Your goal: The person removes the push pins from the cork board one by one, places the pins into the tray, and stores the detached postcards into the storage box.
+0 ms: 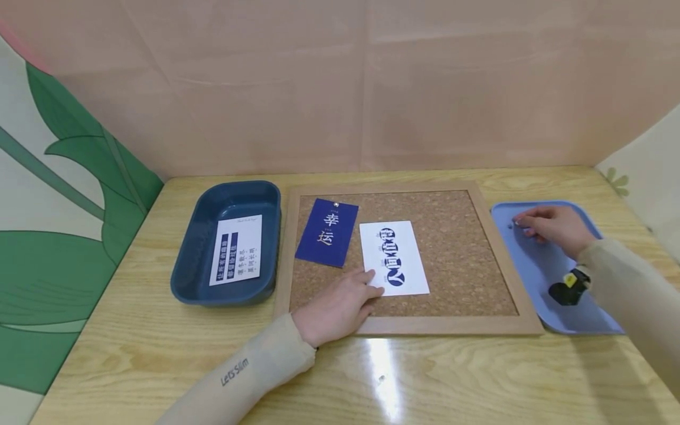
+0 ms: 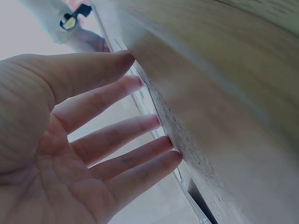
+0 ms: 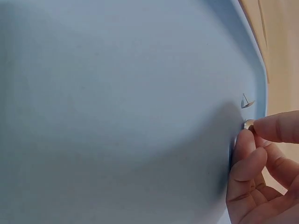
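Observation:
My left hand lies at the lower left edge of a white card with dark blue lettering, fingertips on the card and the fingers nearly straight. That card lies on a wood-framed corkboard. To its left on the cork is a dark blue card, with a shiny thumbtack at its top edge. Over the light blue tray, my right hand pinches a thumbtack between thumb and forefinger. Another thumbtack rests in the tray close by, point up.
A dark teal bin stands left of the corkboard, holding a printed white card. The blue tray sits just right of the board's frame. Everything stands on a wooden table, with a pinkish covering behind.

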{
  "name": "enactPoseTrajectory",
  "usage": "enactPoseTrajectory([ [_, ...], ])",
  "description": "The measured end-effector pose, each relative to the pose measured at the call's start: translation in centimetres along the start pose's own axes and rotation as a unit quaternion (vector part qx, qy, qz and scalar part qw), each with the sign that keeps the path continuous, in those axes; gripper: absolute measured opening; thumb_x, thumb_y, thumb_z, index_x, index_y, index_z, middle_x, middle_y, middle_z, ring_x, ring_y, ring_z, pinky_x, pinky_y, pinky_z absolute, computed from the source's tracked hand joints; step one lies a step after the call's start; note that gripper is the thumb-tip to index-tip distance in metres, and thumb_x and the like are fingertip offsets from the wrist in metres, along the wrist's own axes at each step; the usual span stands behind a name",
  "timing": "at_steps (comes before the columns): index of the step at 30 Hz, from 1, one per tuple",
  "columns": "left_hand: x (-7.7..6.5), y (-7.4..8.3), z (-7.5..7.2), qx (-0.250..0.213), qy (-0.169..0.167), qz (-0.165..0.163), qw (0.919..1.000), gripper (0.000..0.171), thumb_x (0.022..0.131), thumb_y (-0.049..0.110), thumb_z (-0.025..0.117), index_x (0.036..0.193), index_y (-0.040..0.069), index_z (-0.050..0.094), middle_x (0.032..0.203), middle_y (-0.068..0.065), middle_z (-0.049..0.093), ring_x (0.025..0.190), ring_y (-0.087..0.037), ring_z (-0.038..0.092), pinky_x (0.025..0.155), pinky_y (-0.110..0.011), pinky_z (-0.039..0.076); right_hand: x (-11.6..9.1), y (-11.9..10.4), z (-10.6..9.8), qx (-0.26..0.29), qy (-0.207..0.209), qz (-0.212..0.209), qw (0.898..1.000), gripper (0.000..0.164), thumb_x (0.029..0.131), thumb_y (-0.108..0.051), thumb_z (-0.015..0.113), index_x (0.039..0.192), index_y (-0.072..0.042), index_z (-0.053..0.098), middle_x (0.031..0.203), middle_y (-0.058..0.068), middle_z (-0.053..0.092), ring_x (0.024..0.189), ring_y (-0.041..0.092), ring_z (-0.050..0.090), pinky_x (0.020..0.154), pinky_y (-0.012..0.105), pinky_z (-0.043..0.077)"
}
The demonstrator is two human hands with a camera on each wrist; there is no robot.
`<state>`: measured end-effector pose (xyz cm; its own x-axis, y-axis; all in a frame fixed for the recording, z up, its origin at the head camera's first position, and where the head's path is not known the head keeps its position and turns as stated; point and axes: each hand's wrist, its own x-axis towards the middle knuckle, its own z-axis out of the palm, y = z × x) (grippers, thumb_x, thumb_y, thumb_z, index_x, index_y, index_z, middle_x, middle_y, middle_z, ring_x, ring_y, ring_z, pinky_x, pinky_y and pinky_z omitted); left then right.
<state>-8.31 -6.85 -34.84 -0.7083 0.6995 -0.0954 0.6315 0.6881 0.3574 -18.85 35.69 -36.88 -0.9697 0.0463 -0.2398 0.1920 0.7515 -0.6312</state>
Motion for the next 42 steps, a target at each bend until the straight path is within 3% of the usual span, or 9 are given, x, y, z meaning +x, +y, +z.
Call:
enactPoseTrajectory([
  [8, 0.0, -0.1, -0.4, 0.004, 0.001, -0.006, 1.0000, 0.034, 0.094, 0.018, 0.061, 0.127, 0.009, 0.063, 0.144, -0.014, 0.048, 0.135, -0.028, 0.043, 0.115, -0.038, 0.030, 0.2, -0.9, -0.6, 0.000, 0.026, -0.009, 1.000, 0.048, 0.097, -0.037, 0.051, 0.116, 0.007, 0.059, 0.069, -0.017, 0.062, 0.062, 0.004, 0.055, 0.056, 0.026, 0.048],
  [14, 0.1, -0.1, -0.7, 0.006, 0.002, -0.010, 0.9999, 0.034, 0.094, 0.018, 0.061, 0.127, 0.010, 0.063, 0.144, -0.014, 0.047, 0.135, -0.029, 0.043, 0.114, -0.039, 0.031, 0.2, -2.8, -0.9, 0.001, 0.026, -0.026, 0.999, 0.059, 0.097, -0.041, 0.050, 0.125, 0.010, 0.051, 0.076, -0.022, 0.060, 0.068, -0.005, 0.055, 0.061, 0.022, 0.049],
  [18, 0.1, -0.2, -0.8, 0.009, 0.005, -0.009, 0.9999, 0.034, 0.094, 0.019, 0.061, 0.127, 0.010, 0.063, 0.144, -0.014, 0.047, 0.134, -0.029, 0.044, 0.114, -0.039, 0.031, -0.1, -4.6, -0.4, 0.016, 0.006, -0.044, 0.999, 0.058, 0.096, -0.042, 0.051, 0.128, 0.006, 0.050, 0.085, -0.025, 0.057, 0.074, -0.005, 0.056, 0.065, 0.021, 0.050],
  [23, 0.3, -0.2, -0.9, 0.006, 0.004, -0.013, 0.9999, 0.034, 0.094, 0.019, 0.061, 0.127, 0.010, 0.062, 0.144, -0.014, 0.047, 0.135, -0.030, 0.043, 0.114, -0.040, 0.031, -0.1, -6.3, 0.9, 0.023, 0.017, -0.070, 0.997, 0.053, 0.098, -0.038, 0.050, 0.127, 0.006, 0.052, 0.095, -0.014, 0.063, 0.075, -0.006, 0.056, 0.066, 0.021, 0.051],
  [34, 0.3, 0.1, -0.4, 0.018, 0.011, -0.003, 0.9998, 0.034, 0.092, 0.018, 0.064, 0.125, 0.011, 0.064, 0.139, -0.012, 0.053, 0.131, -0.026, 0.048, 0.112, -0.035, 0.035, 0.0, -8.3, 2.9, 0.064, 0.015, -0.104, 0.992, 0.044, 0.098, -0.030, 0.052, 0.124, 0.006, 0.054, 0.086, -0.019, 0.062, 0.075, 0.001, 0.059, 0.063, 0.024, 0.050],
  [37, 0.3, 0.1, -0.1, 0.019, 0.015, 0.003, 0.9997, 0.033, 0.091, 0.018, 0.065, 0.124, 0.011, 0.065, 0.137, -0.011, 0.054, 0.129, -0.025, 0.050, 0.111, -0.034, 0.037, -0.1, -8.7, 3.4, 0.064, -0.009, -0.099, 0.993, 0.044, 0.099, -0.031, 0.051, 0.125, 0.004, 0.053, 0.092, -0.011, 0.063, 0.078, 0.001, 0.059, 0.066, 0.024, 0.050],
  [42, 0.1, 0.1, 0.3, 0.019, 0.019, 0.006, 0.9996, 0.033, 0.091, 0.018, 0.065, 0.123, 0.012, 0.066, 0.136, -0.011, 0.056, 0.126, -0.024, 0.052, 0.109, -0.033, 0.039, -0.1, -9.7, 4.9, 0.056, -0.045, -0.090, 0.993, 0.046, 0.099, -0.033, 0.051, 0.128, 0.002, 0.053, 0.114, 0.017, 0.061, 0.085, 0.005, 0.060, 0.069, 0.027, 0.052],
])
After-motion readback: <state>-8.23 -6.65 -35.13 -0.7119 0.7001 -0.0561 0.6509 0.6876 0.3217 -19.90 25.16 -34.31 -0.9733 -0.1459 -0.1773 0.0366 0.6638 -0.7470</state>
